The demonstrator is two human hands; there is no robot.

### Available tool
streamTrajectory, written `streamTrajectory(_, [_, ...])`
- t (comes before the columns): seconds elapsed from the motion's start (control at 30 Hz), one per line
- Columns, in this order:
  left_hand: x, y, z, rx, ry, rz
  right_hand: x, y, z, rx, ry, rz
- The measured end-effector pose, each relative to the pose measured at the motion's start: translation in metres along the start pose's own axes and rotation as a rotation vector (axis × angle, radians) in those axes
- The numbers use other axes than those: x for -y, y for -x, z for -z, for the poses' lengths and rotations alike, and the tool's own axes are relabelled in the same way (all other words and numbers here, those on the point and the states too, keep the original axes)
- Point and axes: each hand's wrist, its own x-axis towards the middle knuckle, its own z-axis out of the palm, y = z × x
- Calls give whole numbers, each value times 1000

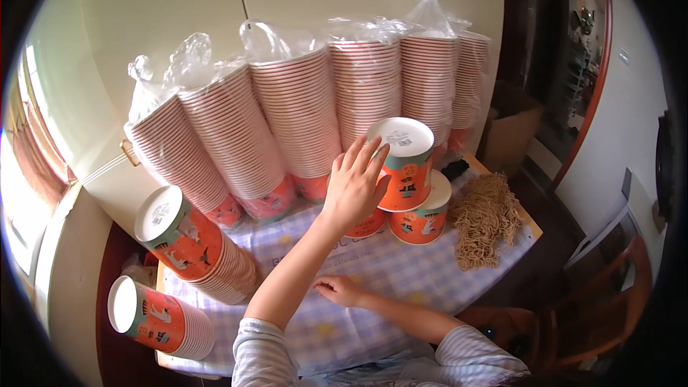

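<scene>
While the left hand (351, 185) is raised over the table, its fingers lie across the left edge of the upper orange-and-green paper cup (410, 172), so that cup is directly to the hand's right and is the nearest thing to it. The fingers are lightly spread and nearly straight, with the thumb on the near side; whether skin presses on the cup wall I cannot tell, and no closed grip shows.

The upper cup is inverted, white base up, its long axis close to upright. It rests on at least 2 other inverted cups: a lower right cup (419, 228), in plain sight, and a lower left cup (364, 229), largely hidden behind the hand and the cup above.

The right hand (340, 291) is farther from the upper cup, low over the checked tablecloth (301, 333) and closer to the body. Its fingers are half curled; no object shows in them, though the palm is out of sight.

Behind the cups stand 6 plastic-bagged stacks of paper cups (294, 115); to the right, just beside the lower right cup, lies a bundle of tan string (489, 222). Another 2 inverted stacks, a taller stack (197, 244) and a shorter stack (161, 315), are well apart at the left.
</scene>
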Motion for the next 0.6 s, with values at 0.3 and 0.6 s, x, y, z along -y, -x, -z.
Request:
streamTrajectory(0.3, [14, 5, -9, 100, 347, 148, -1, -4, 5, -22, -135, -4])
streamTrajectory(0.6, [64, 185, 34, -432, 1773, 966, 0, -7, 53, -309, -1104, -146])
